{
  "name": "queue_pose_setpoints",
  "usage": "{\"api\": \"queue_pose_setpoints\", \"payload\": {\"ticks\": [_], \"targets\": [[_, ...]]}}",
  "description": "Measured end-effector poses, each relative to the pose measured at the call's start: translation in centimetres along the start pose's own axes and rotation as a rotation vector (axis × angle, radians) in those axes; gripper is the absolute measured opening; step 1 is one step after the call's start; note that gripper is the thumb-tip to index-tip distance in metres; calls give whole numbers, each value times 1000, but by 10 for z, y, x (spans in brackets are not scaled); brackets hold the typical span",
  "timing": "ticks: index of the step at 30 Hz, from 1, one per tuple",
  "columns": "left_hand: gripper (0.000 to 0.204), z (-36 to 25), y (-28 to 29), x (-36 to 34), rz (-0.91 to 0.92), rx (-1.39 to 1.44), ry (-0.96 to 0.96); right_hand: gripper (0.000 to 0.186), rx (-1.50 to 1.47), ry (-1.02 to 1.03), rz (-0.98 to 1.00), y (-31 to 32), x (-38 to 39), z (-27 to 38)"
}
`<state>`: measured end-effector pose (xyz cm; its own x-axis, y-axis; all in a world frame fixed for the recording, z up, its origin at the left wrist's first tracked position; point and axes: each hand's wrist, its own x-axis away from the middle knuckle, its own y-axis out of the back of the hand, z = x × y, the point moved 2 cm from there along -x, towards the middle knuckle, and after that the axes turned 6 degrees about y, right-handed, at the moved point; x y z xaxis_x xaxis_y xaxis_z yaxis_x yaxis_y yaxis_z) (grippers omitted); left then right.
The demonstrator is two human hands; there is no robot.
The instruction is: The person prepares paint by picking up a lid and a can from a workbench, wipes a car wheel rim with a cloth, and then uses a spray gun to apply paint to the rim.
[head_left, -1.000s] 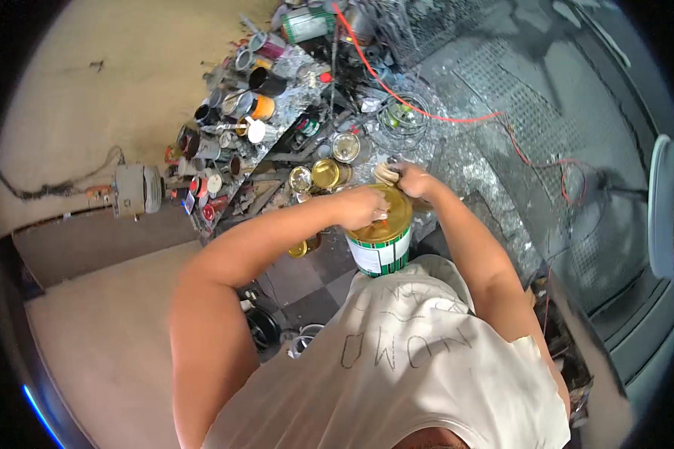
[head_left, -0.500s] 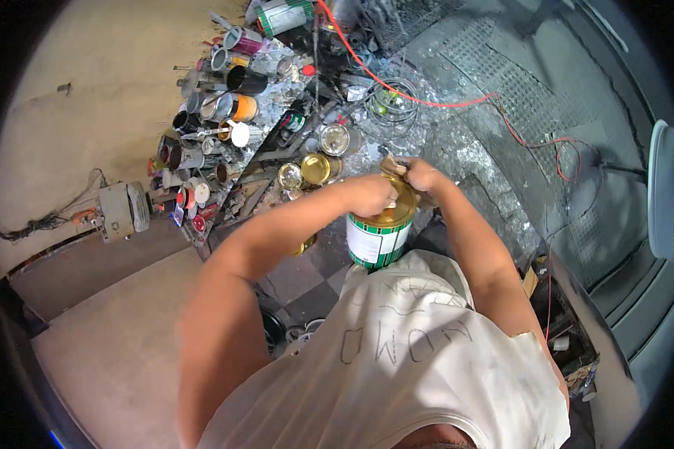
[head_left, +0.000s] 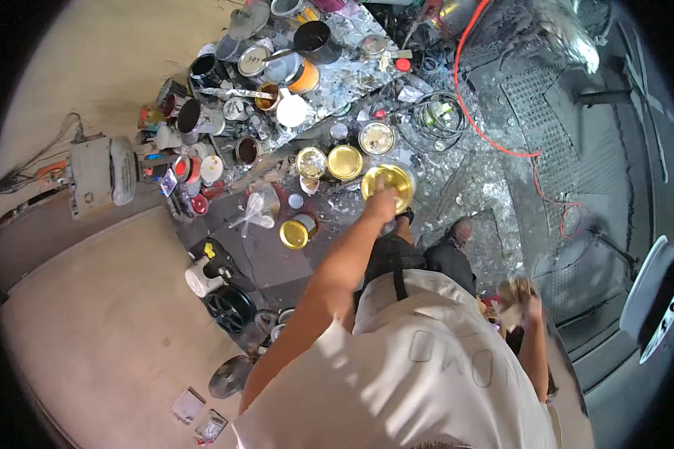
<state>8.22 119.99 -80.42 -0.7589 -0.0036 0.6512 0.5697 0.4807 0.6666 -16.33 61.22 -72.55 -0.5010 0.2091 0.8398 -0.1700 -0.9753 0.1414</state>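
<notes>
My left hand [head_left: 383, 202] reaches down to a large round paint can [head_left: 404, 178] with a gold top. At least one finger stretches over that top, while the rest of the hand bends at its near rim; the fingertips are blurred. Off to the right, my right hand [head_left: 532, 308] is closed on a crumpled brown rag [head_left: 514, 299], held low beside my body. Near the left hand stand a smaller gold-lidded can [head_left: 345, 162], a can with a silvery top [head_left: 311, 162] and another pale-topped can [head_left: 377, 138].
A paint-spattered table [head_left: 352, 78] at the upper left carries many open cans. A plastic bag [head_left: 259, 209] and another gold-lidded can [head_left: 294, 235] lie on the floor. An orange hose [head_left: 468, 120] and a coiled cable [head_left: 438, 123] run along the right.
The paint can has gone from against my lap to farther forward, with my left hand at its rim. My right hand has left it and swung back to the right with the rag.
</notes>
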Motion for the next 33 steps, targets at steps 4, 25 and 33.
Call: {"api": "queue_pose_setpoints", "payload": {"ticks": [4, 25, 33], "targets": [[44, 81, 25, -88, 121, -243, 139, 27, -47, -2, -195, -13, 116, 34], [63, 134, 14, -111, -55, 299, 325, 38, 266, -94, -276, 22, 115, 54], [50, -151, -64, -75, 39, 7, -181, 24, 144, 36, -179, 87, 65, 41]]}}
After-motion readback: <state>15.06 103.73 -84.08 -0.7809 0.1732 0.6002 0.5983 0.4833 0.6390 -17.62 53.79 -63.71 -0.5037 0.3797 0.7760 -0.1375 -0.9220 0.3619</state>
